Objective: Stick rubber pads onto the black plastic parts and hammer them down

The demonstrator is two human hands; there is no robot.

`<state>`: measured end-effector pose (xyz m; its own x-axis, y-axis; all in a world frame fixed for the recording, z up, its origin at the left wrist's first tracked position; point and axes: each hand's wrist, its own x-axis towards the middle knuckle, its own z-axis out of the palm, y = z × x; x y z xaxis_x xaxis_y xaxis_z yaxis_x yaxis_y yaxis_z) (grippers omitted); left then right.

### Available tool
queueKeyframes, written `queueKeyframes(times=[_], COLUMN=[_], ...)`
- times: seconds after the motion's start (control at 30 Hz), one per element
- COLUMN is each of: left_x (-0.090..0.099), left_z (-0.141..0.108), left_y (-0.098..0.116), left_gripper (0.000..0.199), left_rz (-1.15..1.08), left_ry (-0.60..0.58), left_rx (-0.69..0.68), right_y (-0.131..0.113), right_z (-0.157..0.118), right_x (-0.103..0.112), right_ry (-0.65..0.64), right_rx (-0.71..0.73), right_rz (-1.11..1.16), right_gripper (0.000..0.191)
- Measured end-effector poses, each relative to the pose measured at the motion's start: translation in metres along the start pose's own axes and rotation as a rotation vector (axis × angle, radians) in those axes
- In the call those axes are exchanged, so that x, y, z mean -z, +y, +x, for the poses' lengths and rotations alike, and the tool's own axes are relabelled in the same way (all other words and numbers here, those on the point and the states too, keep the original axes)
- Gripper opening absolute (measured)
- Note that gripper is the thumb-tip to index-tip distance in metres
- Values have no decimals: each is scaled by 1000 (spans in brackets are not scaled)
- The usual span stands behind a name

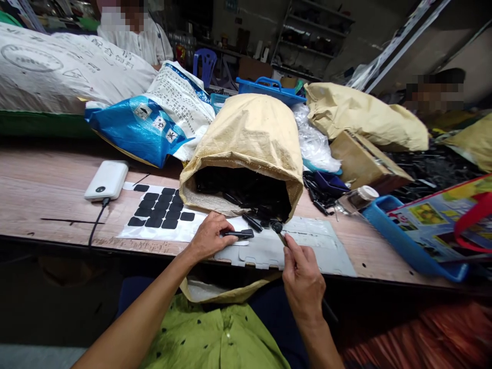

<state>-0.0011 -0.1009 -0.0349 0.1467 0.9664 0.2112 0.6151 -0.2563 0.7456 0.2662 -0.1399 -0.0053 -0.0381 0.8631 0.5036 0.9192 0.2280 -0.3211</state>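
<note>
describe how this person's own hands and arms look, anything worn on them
Both the left hand and the right hand are ungloved, with no ring, watch or bracelet to be seen. No sleeve shows on the left forearm or right forearm. The top is green with small dark marks.

The far shelves (pixel 315 36) are too dim for me to read, the open sack (pixel 249 128) hides its depths in shadow, and the red cloth (pixel 434 338) is blurred.
</note>
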Motion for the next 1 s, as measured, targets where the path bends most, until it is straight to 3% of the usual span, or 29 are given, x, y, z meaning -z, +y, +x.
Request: queueKeyframes(times=[0.13,0.27,0.4,0.5,0.63,0.77,0.87,1.0], left_x=[0,10,22,14,-21,-48,-50,-37], left_z=[1,-5,-38,-74,-110,-119,-113,-102], left_y=[-1,12,40,49,28,-2,-8,6], left_gripper=[15,20,23,25,33,41,38,36], left_rz=[7,-45,-217,-197,71,375,434,402], left_ry=[-6,-35,-281,-443,-449,-501,-585,-693], left_rx=[-16,-52,-74,21,282,513,529,441], right_y=[38,52,50,49,51,51,51,51], right_z=[-1,-5,-7,-8,-10,-10,-9,-10], right_x=[-5,-16,-22,-25,-27,-25,-24,-25], right_ry=[64,112,126,117,95,81,87,97], right_rx=[-1,-4,-30,-50,-51,-40,-32,-21], right_rz=[-218,-293,-293,-332,-367,-378,-371,-380], right_gripper=[34,33,33,33,34,34,35,35])
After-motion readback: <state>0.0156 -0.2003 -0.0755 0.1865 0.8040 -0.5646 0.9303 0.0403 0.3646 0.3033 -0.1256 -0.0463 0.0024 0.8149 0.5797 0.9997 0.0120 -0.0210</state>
